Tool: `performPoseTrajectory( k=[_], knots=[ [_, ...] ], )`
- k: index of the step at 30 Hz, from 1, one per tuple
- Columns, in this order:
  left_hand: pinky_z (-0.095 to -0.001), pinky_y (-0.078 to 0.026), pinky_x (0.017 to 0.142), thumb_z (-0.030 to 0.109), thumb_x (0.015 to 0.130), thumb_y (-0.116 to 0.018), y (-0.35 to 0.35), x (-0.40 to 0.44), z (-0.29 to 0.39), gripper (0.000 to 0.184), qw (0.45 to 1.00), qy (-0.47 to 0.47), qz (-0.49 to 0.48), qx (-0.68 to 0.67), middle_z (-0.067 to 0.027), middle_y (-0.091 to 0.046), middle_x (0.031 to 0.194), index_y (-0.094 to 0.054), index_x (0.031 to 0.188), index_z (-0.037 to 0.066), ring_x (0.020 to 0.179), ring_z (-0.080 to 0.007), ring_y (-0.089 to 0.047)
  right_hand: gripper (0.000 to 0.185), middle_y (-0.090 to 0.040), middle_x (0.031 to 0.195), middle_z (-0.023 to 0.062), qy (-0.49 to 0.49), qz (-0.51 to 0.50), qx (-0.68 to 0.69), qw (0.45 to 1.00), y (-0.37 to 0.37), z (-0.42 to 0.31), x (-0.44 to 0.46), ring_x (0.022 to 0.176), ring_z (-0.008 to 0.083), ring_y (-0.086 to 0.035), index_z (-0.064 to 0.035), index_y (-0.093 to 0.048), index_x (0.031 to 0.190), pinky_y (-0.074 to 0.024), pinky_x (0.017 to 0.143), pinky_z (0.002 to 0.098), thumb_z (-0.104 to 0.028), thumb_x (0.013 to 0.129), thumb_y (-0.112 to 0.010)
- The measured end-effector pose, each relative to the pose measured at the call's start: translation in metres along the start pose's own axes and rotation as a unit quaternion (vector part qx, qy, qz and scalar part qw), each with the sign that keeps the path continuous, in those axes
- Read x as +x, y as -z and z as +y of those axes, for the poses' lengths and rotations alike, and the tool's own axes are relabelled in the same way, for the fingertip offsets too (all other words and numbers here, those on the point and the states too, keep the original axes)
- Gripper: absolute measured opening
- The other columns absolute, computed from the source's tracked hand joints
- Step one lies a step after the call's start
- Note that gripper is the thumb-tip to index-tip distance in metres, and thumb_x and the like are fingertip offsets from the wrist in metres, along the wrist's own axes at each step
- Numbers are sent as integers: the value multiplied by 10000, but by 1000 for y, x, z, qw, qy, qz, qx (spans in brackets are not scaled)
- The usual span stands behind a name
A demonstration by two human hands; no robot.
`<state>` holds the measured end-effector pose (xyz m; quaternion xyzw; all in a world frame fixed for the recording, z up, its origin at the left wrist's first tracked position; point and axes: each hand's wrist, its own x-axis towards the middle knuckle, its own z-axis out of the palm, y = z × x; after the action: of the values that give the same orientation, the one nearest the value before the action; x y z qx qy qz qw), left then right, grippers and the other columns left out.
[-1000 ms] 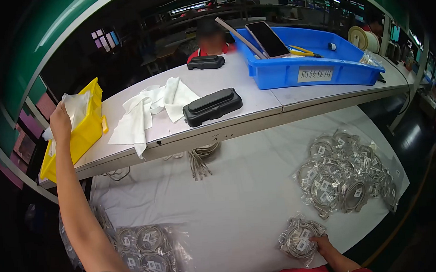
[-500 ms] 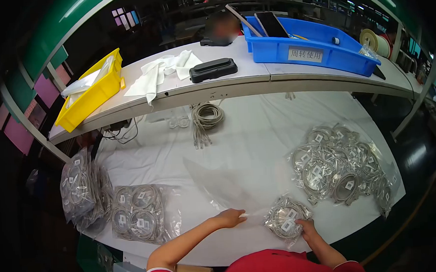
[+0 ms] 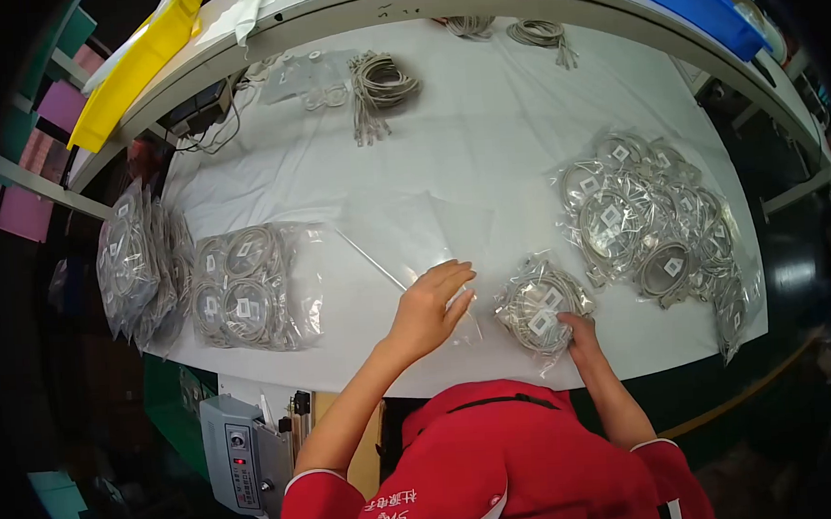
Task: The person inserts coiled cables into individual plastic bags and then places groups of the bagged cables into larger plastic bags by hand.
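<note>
My right hand (image 3: 581, 337) grips the lower right edge of a clear bag of coiled grey cables (image 3: 542, 311) with white labels. My left hand (image 3: 434, 305) lies over a clear plastic bag (image 3: 405, 232) on the white-covered table; its fingers are stretched out and the thumb is apart from them. The bag looks flat, and its near part is partly hidden by that hand. To the right is a heap of bagged cable coils (image 3: 611, 216). On the left lies a larger clear bag holding several coils (image 3: 249, 301).
A stack of filled bags (image 3: 129, 260) stands at the left table edge. Loose cable bundles (image 3: 383, 81) lie at the back. Above them runs a shelf (image 3: 328, 15) with a yellow bin (image 3: 133, 72) and a blue bin (image 3: 703, 5). A grey machine (image 3: 240, 452) sits below the table's front left.
The view has tilted down, showing more of the table front and the machine. My left hand has opened out over the clear bag, which now lies flatter. My right hand keeps its grip.
</note>
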<state>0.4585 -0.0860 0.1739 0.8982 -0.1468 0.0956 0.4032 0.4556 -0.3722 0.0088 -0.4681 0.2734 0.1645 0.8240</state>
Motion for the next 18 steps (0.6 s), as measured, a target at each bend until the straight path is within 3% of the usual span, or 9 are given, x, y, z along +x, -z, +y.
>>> performPoseTrajectory(
  k=[2, 8, 10, 11, 12, 14, 15, 18],
  knots=[
    [-381, -380, 910, 117, 792, -550, -50, -32, -58, 257, 994, 90, -57, -7, -117, -529, 1130, -561, 1039, 49, 1103, -297, -456, 414, -567, 999, 142, -19, 19, -44, 999, 9, -3, -3, 941, 264, -551, 24, -507, 1079, -457, 841, 354, -4, 670, -563],
    [-470, -229, 985, 204, 768, -586, -102, -54, -65, 425, 980, 5, -57, 190, -127, -360, 1296, -472, 1152, 64, 1217, -314, -290, 398, -567, 1008, 129, -52, 41, 78, 995, 45, -7, -32, 920, 249, -559, 27, -514, 1068, -459, 826, 348, 42, 672, -550],
    [-492, -234, 969, 225, 761, -598, -104, -63, -95, 439, 979, 162, 26, 119, -179, -364, 1266, -472, 1122, 10, 1173, -326, -327, 405, -569, 1007, 121, -62, 56, 99, 992, 59, -4, -33, 921, 250, -558, 24, -513, 1072, -452, 837, 351, 43, 670, -551],
    [-472, -236, 971, 232, 768, -597, -94, -53, -102, 453, 974, 227, 16, 22, -190, -357, 1262, -460, 1127, -7, 1162, -331, -328, 413, -567, 1013, 118, -68, 58, 94, 992, 65, -2, -33, 926, 250, -556, 22, -510, 1078, -448, 844, 355, 45, 668, -550],
    [-472, -236, 971, 232, 768, -597, -93, -40, -104, 453, 974, 227, 17, 21, -190, -357, 1262, -460, 1127, -7, 1162, -331, -328, 421, -565, 1019, 114, -72, 57, 88, 992, 71, -2, -33, 931, 250, -554, 19, -507, 1085, -443, 851, 359, 47, 667, -549],
    [-435, -298, 943, 236, 787, -580, -83, -9, -99, 390, 954, 180, 159, 178, -188, -438, 1185, -500, 1069, -21, 1113, -334, -389, 429, -564, 1025, 111, -69, 50, 82, 993, 74, -4, -32, 936, 251, -553, 17, -504, 1091, -438, 858, 363, 49, 665, -548],
    [-435, -298, 943, 236, 787, -580, -84, -5, -101, 390, 954, 177, 165, 178, -188, -438, 1185, -500, 1069, -21, 1113, -334, -389, 434, -562, 1029, 112, -62, 51, 75, 994, 74, -4, -33, 938, 251, -553, 16, -500, 1095, -439, 858, 362, 51, 665, -547],
    [-376, -335, 930, 264, 813, -545, -93, 4, -117, 386, 887, 164, 158, 402, -190, -491, 1129, -516, 1052, -38, 1075, -327, -439, 460, -554, 1047, 115, -28, 46, 61, 997, 63, -8, -37, 953, 252, -549, 7, -485, 1114, -441, 861, 360, 64, 661, -542]
  ],
)
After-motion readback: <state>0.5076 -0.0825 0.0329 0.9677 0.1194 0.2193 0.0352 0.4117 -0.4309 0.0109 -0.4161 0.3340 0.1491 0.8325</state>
